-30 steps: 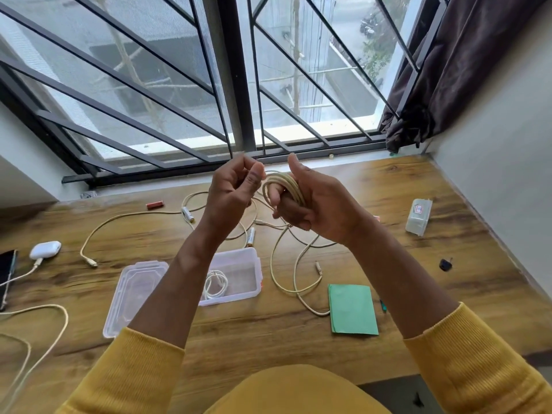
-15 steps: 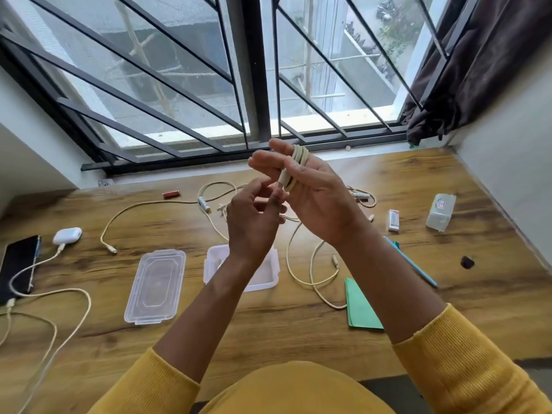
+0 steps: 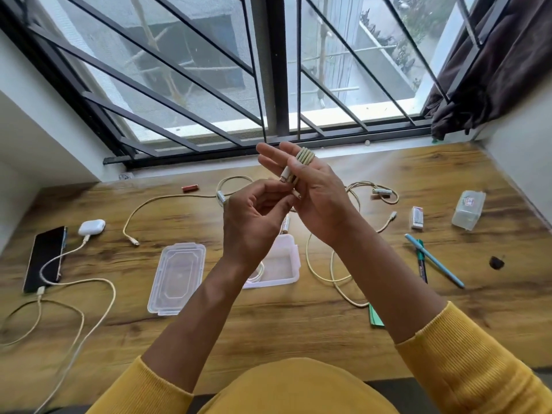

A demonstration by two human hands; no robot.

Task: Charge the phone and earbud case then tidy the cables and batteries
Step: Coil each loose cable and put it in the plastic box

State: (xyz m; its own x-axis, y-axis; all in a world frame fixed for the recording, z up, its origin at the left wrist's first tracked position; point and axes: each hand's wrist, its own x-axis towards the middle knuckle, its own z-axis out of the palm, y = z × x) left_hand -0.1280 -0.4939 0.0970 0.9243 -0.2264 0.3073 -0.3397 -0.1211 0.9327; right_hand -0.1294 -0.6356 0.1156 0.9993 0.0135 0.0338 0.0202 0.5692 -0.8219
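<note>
Black-screened, the phone [image 3: 44, 258] lies at the far left of the surface [image 3: 298, 324] with a cable plugged into it, and the earbud case [image 3: 91, 227] just beside it is cabled too, so charging looks done. Further right, one loose cable [image 3: 167, 201] trails beside the lid [image 3: 176, 277] and the open container [image 3: 286, 264]. Above these the left hand [image 3: 254, 222] pinches the end of the coiled cable [image 3: 301, 165] wrapped round the straight fingers of the right hand [image 3: 316, 195]; more cable [image 3: 370, 192] and a battery [image 3: 380, 191] still need tidying.
</note>
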